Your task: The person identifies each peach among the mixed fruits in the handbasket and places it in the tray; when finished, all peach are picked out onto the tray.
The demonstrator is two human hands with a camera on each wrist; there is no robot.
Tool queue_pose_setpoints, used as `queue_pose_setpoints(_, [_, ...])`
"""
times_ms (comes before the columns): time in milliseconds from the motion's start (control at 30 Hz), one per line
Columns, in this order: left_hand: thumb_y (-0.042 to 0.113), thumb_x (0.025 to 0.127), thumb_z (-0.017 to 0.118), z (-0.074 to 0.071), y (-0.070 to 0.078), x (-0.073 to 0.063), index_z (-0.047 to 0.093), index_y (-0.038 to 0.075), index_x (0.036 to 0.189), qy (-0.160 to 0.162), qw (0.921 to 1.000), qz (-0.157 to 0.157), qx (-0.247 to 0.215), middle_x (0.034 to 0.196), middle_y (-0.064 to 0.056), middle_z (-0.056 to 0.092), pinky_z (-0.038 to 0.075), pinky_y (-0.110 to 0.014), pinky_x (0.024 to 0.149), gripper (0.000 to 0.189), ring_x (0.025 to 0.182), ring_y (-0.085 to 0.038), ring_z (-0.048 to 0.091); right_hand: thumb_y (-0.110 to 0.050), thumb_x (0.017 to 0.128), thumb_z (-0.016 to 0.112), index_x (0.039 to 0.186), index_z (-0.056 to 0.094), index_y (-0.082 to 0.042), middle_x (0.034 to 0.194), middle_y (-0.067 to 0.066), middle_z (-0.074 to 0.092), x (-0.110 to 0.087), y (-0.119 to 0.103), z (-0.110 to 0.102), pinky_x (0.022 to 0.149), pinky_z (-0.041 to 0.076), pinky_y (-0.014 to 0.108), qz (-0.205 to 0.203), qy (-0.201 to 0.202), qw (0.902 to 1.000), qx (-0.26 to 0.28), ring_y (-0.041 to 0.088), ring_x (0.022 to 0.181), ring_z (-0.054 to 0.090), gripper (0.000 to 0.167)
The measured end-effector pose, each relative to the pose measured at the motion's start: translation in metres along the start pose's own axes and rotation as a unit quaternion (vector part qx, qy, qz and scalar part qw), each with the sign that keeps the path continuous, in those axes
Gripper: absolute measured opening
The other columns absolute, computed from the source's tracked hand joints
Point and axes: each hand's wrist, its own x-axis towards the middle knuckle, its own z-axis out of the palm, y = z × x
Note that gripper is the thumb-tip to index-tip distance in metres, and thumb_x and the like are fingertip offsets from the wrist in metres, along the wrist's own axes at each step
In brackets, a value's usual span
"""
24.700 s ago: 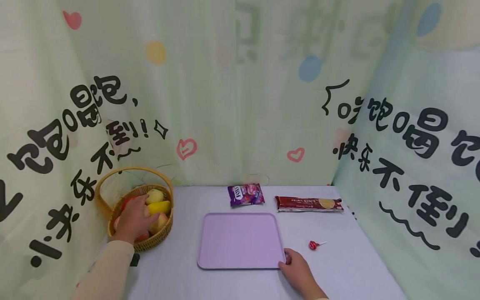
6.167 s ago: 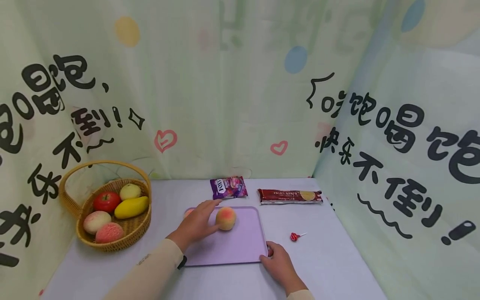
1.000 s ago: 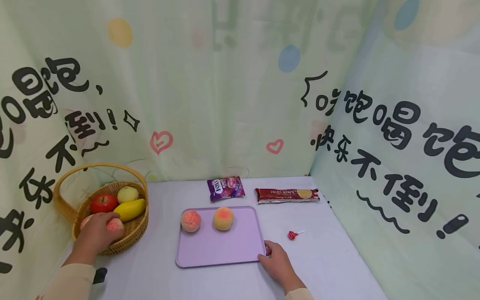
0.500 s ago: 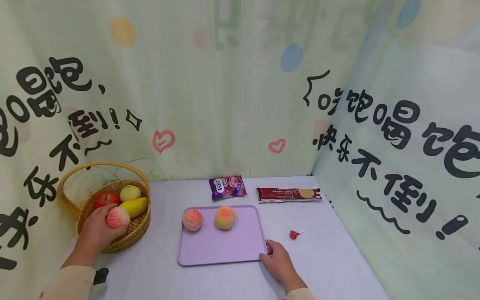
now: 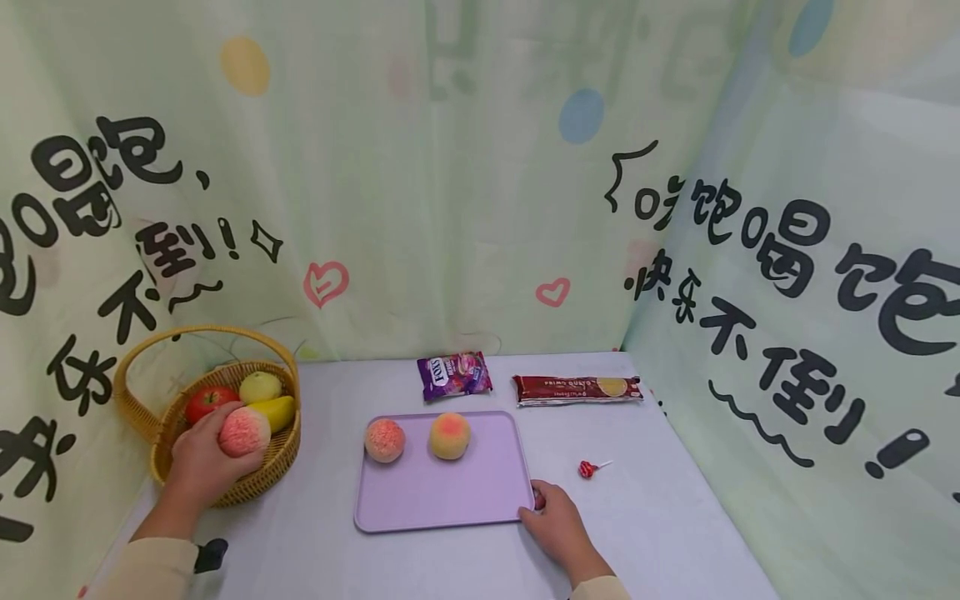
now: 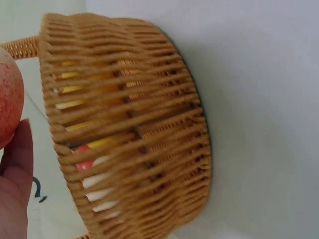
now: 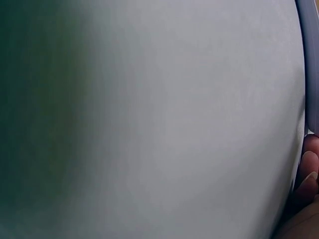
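My left hand (image 5: 206,462) grips a pink, speckled peach (image 5: 244,432) over the front of the wicker basket (image 5: 281,467). In the left wrist view the same peach (image 6: 9,99) is above the basket's rim, cut off by the frame edge. Inside the basket are a red tomato-like fruit (image 5: 210,403), a pale yellow-green round fruit (image 5: 260,387) and a yellow, mango-like fruit (image 5: 279,412), partly behind the held peach. My right hand (image 5: 557,525) holds the near right corner of a lilac tray (image 5: 442,507). A pinkish peach (image 5: 385,441) and a yellow-orange peach (image 5: 450,436) sit on it.
Behind the tray lie a purple snack packet (image 5: 454,376) and a long dark-red biscuit packet (image 5: 577,391). A red lollipop (image 5: 588,470) lies to the tray's right. The basket's tall handle (image 5: 202,329) arches over the fruit. A printed curtain (image 5: 450,208) encloses the table.
Over the last second my left hand has lifted the pink peach from the basket and moved slightly right. Earlier, two peaches came onto the tray. The right hand keeps the tray corner.
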Motion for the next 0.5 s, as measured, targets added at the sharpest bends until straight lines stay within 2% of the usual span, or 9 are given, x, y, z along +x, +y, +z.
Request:
queue_pose_setpoints(67, [0.023, 0.074, 0.089, 0.001, 0.003, -0.001, 0.041, 0.004, 0.150, 0.005, 0.9999, 0.010, -0.011, 0.146, -0.034, 0.045, 0.028, -0.076, 0.097, 0.092, 0.124, -0.055, 0.038, -0.015, 0.084, 0.079, 0.129, 0.064, 0.006, 0.085, 0.001, 0.055, 0.000, 0.000, 0.000, 0.068, 0.041, 0.028, 0.003, -0.001, 1.0000, 0.000, 0.014, 0.078, 0.047, 0.052])
queue_pose_setpoints(133, [0.021, 0.074, 0.089, 0.001, 0.006, -0.002, 0.041, 0.004, 0.151, 0.005, 0.9995, 0.019, -0.027, 0.147, -0.034, 0.044, 0.026, -0.075, 0.097, 0.092, 0.125, -0.053, 0.038, -0.015, 0.084, 0.079, 0.129, 0.063, 0.007, 0.086, 0.001, 0.055, -0.001, 0.000, 0.000, 0.068, 0.041, 0.028, 0.001, -0.002, 1.0000, -0.001, 0.014, 0.078, 0.047, 0.052])
queue_pose_setpoints(200, [0.020, 0.075, 0.089, 0.002, 0.008, -0.003, 0.040, 0.004, 0.152, -0.001, 0.9989, 0.023, -0.040, 0.148, -0.033, 0.042, 0.030, -0.075, 0.099, 0.092, 0.127, -0.053, 0.039, -0.015, 0.084, 0.079, 0.129, 0.063, 0.007, 0.086, 0.001, 0.055, 0.000, 0.000, 0.000, 0.069, 0.041, 0.028, 0.001, -0.003, 1.0000, -0.001, 0.014, 0.078, 0.047, 0.053])
queue_pose_setpoints(333, [0.019, 0.077, 0.088, 0.003, 0.013, -0.005, 0.038, 0.004, 0.152, -0.017, 0.9976, 0.023, -0.063, 0.146, -0.031, 0.043, 0.046, -0.072, 0.096, 0.092, 0.124, -0.049, 0.045, -0.016, 0.084, 0.079, 0.129, 0.063, 0.006, 0.086, 0.001, 0.055, 0.000, 0.000, 0.000, 0.070, 0.041, 0.028, 0.001, -0.001, 1.0000, -0.001, 0.014, 0.078, 0.047, 0.053])
queue_pose_setpoints(500, [0.020, 0.079, 0.087, 0.005, 0.020, -0.006, 0.028, 0.003, 0.152, -0.035, 0.9944, 0.002, -0.100, 0.142, -0.030, 0.045, 0.049, -0.069, 0.097, 0.096, 0.121, -0.048, 0.049, -0.015, 0.084, 0.079, 0.129, 0.064, 0.006, 0.086, 0.001, 0.055, 0.000, 0.000, 0.000, 0.069, 0.041, 0.028, -0.001, 0.000, 1.0000, -0.001, 0.014, 0.078, 0.047, 0.052])
